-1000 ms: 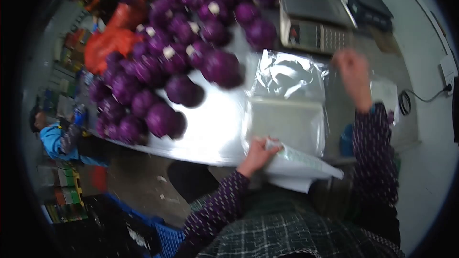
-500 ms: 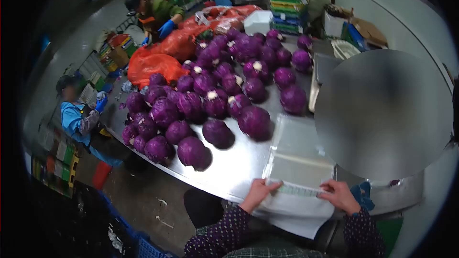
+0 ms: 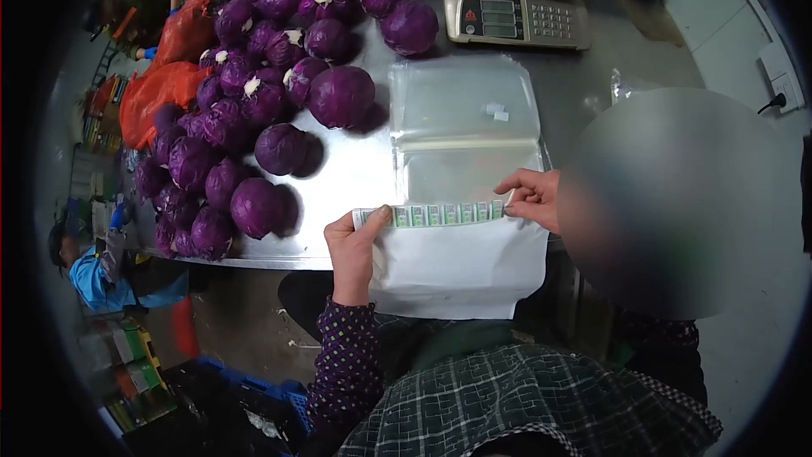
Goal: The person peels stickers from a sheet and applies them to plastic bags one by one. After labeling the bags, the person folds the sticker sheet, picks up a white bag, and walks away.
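My left hand is closed on the left end of a white sticker sheet, its thumb pressed on top. Along the sheet's upper edge runs a row of small green-and-white labels. At the right end of that row my right hand has its fingertips drawn together on the edge by the last label, with the index finger raised a little. Whether a label is lifting there is too small to tell. Just beyond the sheet, a stack of clear plastic bags lies flat on the metal table.
Many purple cabbages cover the table's left side, beside red mesh sacks. A digital weighing scale stands behind the bags. A co-worker in blue is at the far left. A blurred round patch hides the right side.
My view has tilted down and swung right, bringing the scale into full sight. My left hand keeps hold of the sheet, while my right fingers have shifted to the row's right end.
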{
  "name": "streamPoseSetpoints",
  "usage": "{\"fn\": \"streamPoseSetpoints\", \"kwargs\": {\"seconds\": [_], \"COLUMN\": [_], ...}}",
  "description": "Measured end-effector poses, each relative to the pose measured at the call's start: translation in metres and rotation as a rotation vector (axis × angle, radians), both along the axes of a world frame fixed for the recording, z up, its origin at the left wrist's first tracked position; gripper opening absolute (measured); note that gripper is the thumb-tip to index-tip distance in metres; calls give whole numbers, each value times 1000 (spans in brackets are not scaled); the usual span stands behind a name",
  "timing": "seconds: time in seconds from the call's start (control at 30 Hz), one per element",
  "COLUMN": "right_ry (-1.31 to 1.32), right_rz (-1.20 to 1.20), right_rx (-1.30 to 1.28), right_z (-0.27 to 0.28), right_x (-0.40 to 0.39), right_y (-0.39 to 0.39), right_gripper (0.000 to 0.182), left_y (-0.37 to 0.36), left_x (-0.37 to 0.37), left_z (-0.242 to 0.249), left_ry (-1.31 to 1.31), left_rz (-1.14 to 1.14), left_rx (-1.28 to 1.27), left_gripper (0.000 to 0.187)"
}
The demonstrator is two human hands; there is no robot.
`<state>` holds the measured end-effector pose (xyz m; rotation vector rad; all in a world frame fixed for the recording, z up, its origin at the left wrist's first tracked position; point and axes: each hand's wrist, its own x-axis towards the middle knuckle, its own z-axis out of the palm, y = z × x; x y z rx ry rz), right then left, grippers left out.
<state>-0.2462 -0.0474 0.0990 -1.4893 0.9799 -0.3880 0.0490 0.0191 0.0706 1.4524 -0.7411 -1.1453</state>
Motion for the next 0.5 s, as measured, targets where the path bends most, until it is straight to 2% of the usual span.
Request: {"fn": "streamPoseSetpoints", "kwargs": {"seconds": [0.17, 0.23, 0.27, 0.33, 0.5], "right_ry": [49, 182, 189, 157, 267], "right_rz": [21, 102, 88, 170, 239], "right_rx": [-58, -232, -218, -453, -373], "right_z": [-5, -6, -7, -6, -15], "right_x": [6, 3, 6, 23, 44], "right_y": [8, 0, -1, -3, 5], "right_gripper": [26, 32, 32, 35, 26], "left_y": [-1, 2, 2, 3, 6], "left_x": [-1, -5, -8, -17, -21], "left_z": [5, 5, 6, 5, 1], "left_ry": [-51, -60, -108, -150, -118], "left_rz": [5, -16, -49, -102, -105], "left_rx": [-31, -37, -30, -19, 45], "left_gripper": [11, 11, 11, 11, 13]}}
